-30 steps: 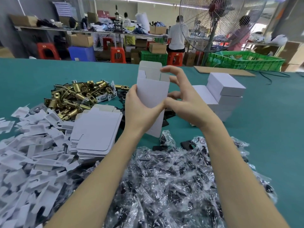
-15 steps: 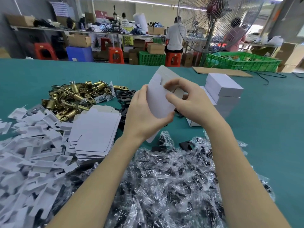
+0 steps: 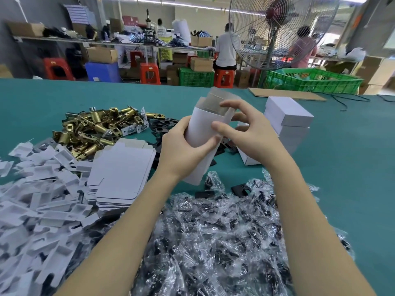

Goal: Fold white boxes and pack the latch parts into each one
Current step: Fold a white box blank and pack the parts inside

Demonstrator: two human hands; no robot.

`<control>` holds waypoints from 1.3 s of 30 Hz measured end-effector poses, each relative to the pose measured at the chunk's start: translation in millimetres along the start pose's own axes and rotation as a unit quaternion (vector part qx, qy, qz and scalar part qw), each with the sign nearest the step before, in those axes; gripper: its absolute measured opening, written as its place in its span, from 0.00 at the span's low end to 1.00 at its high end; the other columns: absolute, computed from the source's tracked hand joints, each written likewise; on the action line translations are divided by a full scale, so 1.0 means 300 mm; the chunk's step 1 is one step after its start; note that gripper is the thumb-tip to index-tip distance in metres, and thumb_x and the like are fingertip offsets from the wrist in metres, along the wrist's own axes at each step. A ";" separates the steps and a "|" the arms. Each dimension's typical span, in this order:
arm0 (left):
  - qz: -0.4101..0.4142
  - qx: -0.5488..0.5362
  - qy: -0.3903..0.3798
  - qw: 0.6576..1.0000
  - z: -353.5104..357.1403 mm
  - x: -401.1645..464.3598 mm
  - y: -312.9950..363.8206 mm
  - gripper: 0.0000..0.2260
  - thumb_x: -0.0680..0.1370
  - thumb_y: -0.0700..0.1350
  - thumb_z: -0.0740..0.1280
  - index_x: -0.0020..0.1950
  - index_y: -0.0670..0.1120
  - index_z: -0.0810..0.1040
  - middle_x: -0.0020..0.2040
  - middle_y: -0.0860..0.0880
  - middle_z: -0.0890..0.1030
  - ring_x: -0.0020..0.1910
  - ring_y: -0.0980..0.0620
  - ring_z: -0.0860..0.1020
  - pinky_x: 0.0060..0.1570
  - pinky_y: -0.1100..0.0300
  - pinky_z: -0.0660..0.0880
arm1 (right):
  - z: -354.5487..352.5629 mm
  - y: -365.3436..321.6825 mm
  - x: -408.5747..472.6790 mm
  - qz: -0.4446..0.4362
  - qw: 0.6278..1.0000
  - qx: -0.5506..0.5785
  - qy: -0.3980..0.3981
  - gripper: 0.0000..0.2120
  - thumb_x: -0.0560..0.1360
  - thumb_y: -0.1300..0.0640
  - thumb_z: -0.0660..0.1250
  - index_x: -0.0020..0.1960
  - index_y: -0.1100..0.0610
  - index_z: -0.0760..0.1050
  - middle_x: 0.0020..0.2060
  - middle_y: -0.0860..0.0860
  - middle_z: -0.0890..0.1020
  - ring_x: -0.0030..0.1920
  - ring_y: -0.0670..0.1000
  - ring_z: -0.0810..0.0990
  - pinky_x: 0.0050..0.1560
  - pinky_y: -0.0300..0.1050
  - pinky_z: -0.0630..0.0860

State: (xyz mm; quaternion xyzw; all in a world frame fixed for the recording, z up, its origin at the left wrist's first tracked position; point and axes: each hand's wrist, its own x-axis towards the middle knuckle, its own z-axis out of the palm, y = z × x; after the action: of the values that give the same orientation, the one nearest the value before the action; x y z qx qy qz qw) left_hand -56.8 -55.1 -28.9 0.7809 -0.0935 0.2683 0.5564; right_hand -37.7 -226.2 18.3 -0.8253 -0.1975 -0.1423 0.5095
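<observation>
One white box (image 3: 205, 129) sits at centre frame, above the tabletop (image 3: 352, 167); flat a second ago, it now bulges into an open sleeve with its top flaps standing. The left hand (image 3: 181, 150) wraps its lower body in a curled grip, while the right hand (image 3: 250, 133) pinches the upper edge. Squaring looks nearly done; flaps come next. Brass latch parts (image 3: 94, 129) wait at left, flat blanks (image 3: 121, 174) below them, finished boxes (image 3: 288, 118) at right.

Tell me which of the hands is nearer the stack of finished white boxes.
Right. The right hand sits just beside the stack of finished boxes; the left hand is farther off, across the held box.
</observation>
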 end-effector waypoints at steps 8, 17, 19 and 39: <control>-0.068 -0.140 -0.068 0.985 -0.019 0.026 -0.002 0.14 0.75 0.50 0.77 0.59 0.51 0.81 0.53 0.54 0.86 0.52 0.55 0.84 0.47 0.60 0.81 | 0.008 -0.005 0.007 -0.060 0.996 0.051 0.041 0.16 0.74 0.61 0.77 0.57 0.51 0.76 0.57 0.47 0.82 0.51 0.53 0.83 0.51 0.59 0.81; -0.086 -0.216 -0.137 0.963 -0.061 0.051 -0.011 0.22 0.83 0.44 0.65 0.74 0.61 0.67 0.58 0.50 0.85 0.57 0.51 0.83 0.50 0.56 0.81 | -0.006 0.011 0.005 -0.062 0.997 0.053 -0.013 0.17 0.77 0.61 0.74 0.63 0.51 0.74 0.58 0.47 0.80 0.46 0.47 0.80 0.45 0.45 0.80; -0.070 -0.215 -0.128 0.966 -0.069 0.049 -0.010 0.25 0.84 0.43 0.64 0.75 0.66 0.63 0.58 0.49 0.85 0.57 0.51 0.83 0.52 0.56 0.81 | -0.003 0.014 0.007 -0.050 0.996 0.069 -0.012 0.19 0.77 0.60 0.74 0.64 0.49 0.73 0.59 0.48 0.81 0.46 0.50 0.84 0.46 0.45 0.81; -0.026 -0.189 -0.032 0.981 -0.075 0.044 0.024 0.16 0.84 0.38 0.64 0.69 0.51 0.73 0.65 0.53 0.78 0.55 0.62 0.81 0.49 0.64 0.79 | 0.004 0.047 -0.001 -0.038 0.995 0.089 -0.024 0.11 0.76 0.63 0.75 0.55 0.52 0.80 0.50 0.42 0.84 0.42 0.50 0.87 0.43 0.41 0.81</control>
State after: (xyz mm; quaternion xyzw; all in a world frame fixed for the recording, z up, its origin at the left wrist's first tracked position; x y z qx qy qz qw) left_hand -56.1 -35.0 -10.6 0.6717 -0.1400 0.2064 0.6976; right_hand -31.3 -230.8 6.5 -0.7715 -0.2531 -0.1233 0.5705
